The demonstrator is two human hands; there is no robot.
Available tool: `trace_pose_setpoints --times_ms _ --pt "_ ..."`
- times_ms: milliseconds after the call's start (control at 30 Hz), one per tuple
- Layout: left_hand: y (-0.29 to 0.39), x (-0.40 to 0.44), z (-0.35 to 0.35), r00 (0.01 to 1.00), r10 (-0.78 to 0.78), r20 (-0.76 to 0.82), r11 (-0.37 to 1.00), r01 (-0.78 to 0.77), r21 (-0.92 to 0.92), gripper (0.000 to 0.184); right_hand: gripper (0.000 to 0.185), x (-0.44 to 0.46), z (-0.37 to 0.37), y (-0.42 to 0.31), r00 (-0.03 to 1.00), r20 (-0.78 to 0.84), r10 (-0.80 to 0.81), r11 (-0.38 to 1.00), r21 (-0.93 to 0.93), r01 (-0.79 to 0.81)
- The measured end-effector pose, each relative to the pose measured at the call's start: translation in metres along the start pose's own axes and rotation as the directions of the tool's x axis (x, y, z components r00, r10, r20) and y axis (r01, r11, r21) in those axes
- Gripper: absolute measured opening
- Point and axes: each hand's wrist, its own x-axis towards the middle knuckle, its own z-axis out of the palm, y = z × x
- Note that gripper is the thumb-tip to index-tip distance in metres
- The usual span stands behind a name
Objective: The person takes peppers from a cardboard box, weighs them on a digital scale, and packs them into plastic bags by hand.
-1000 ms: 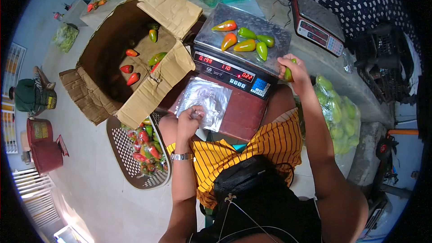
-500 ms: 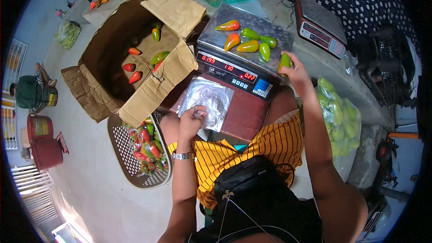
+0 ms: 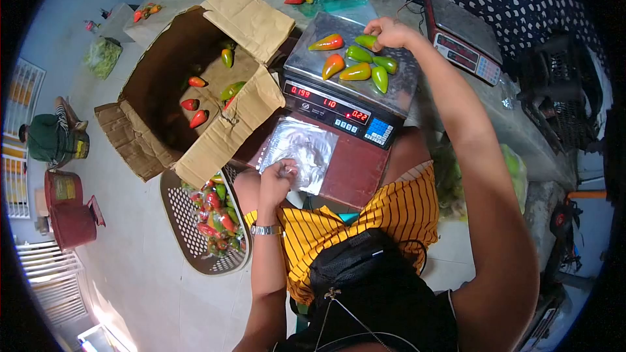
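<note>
My right hand [image 3: 393, 32] is over the far side of the weighing scale [image 3: 306, 58], its fingers closed around a green pepper [image 3: 366, 42]. Beside that pepper, several green, orange and red peppers [image 3: 355, 72] lie on the metal pan. The scale's red display [image 3: 328, 100] is lit. Nearer to me, my left hand [image 3: 278, 181] rests on a stack of clear plastic bags [image 3: 316, 153], fingers curled and pinching the plastic. The bags lie on a dark red surface [image 3: 355, 173] in front of the scale.
An open cardboard box [image 3: 153, 68] with several peppers stands left of the scale. Below it, a plastic basket [image 3: 186, 234] holds bagged peppers. A second scale [image 3: 466, 39] is at the right. Green produce in a plastic bag [image 3: 515, 169] lies beyond my right arm.
My right hand has carried the green pepper from the pan's right edge to its far side, among the other peppers. My left hand has stayed on the plastic bags.
</note>
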Motion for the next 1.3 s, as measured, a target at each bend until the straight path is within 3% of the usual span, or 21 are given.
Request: trace_pose_setpoints --times_ms 67,167,267,400,500,633,667,700,733,833,867,967,1000,1067,1100,1133,1200,1300 --pt "0.003 0.000 0.002 1.000 0.002 0.017 1.000 -0.002 0.017 0.032 0.062 -0.013 0.002 -0.006 1.000 -0.030 0.009 0.998 -0.067 -0.011" --pt "-0.003 0.003 0.003 0.999 0.021 0.034 1.000 -0.022 0.020 0.031 0.057 -0.017 0.010 0.012 0.994 -0.105 -0.043 0.999 0.023 0.046" --pt "-0.009 0.004 0.001 1.000 0.019 0.024 1.000 -0.019 -0.003 0.030 0.044 -0.054 0.010 0.000 0.890 -0.456 -0.036 0.999 0.018 0.049" --pt "-0.012 0.006 0.002 0.999 0.049 0.019 0.999 -0.050 0.012 0.028 0.040 -0.140 0.039 -0.064 0.900 -0.426 0.095 0.947 -0.241 -0.214" --pt "-0.008 0.006 0.004 0.998 0.061 0.016 0.996 -0.062 0.061 0.027 0.042 -0.153 0.078 -0.057 0.860 -0.511 0.016 0.930 -0.309 -0.201" --pt "-0.001 -0.002 0.004 0.999 0.049 0.014 0.996 -0.049 0.068 0.028 0.037 -0.159 0.090 -0.052 0.822 -0.552 0.143 0.948 -0.164 -0.274" --pt "0.000 -0.004 0.004 0.999 0.053 0.009 0.997 -0.053 0.064 0.030 0.036 -0.162 0.090 -0.042 0.807 -0.511 0.297 0.955 0.170 -0.244" --pt "-0.001 -0.003 0.005 0.998 0.058 0.005 0.997 -0.058 0.058 0.029 0.035 -0.164 0.091 -0.026 0.800 -0.421 0.426 0.853 0.482 -0.200" --pt "-0.003 -0.002 0.005 0.998 0.062 0.000 0.997 -0.062 0.052 0.029 0.034 -0.164 0.093 -0.019 0.803 -0.293 0.519 0.653 0.742 -0.152" --pt "-0.001 0.000 0.004 0.998 0.069 0.000 0.995 -0.068 0.079 0.028 0.035 -0.164 0.127 -0.003 0.701 -0.475 0.532 0.627 0.777 0.051" --pt "0.001 -0.001 0.005 0.998 0.064 0.012 0.993 -0.065 0.099 0.028 0.037 -0.155 0.149 0.004 0.627 -0.669 0.399 0.789 0.598 0.137" --pt "-0.002 -0.001 0.006 0.999 0.037 0.024 0.999 -0.036 -0.022 0.028 0.039 -0.176 0.185 -0.052 0.590 -0.743 0.316 0.863 0.483 0.146" --pt "-0.005 0.001 0.004 1.000 0.002 0.029 1.000 -0.001 -0.020 0.029 0.044 -0.189 0.221 -0.066 0.629 -0.687 0.364 0.831 0.544 0.113" --pt "-0.013 0.005 0.006 0.999 0.012 -0.036 1.000 -0.012 -0.004 0.029 0.053 -0.212 0.262 -0.110 0.732 -0.412 0.542 0.594 0.804 0.012" --pt "-0.015 0.007 0.008 0.998 0.020 -0.064 1.000 -0.019 0.006 0.029 0.058 -0.219 0.266 -0.131 0.774 -0.156 0.613 0.343 0.936 -0.082" --pt "-0.008 0.007 0.006 0.997 0.016 -0.071 0.999 -0.014 0.031 0.029 0.063 -0.217 0.283 -0.132 0.794 -0.258 0.551 0.536 0.838 -0.100" --pt "0.000 0.004 0.005 0.997 -0.003 -0.079 0.997 0.010 0.082 0.029 0.069 -0.217 0.304 -0.129 0.862 -0.380 0.334 0.781 0.623 -0.028" --pt "-0.021 0.012 0.007 0.992 0.064 -0.107 0.987 -0.047 0.151 0.030 0.070 -0.210 0.304 -0.137 0.912 -0.375 0.167 0.810 0.580 0.090"
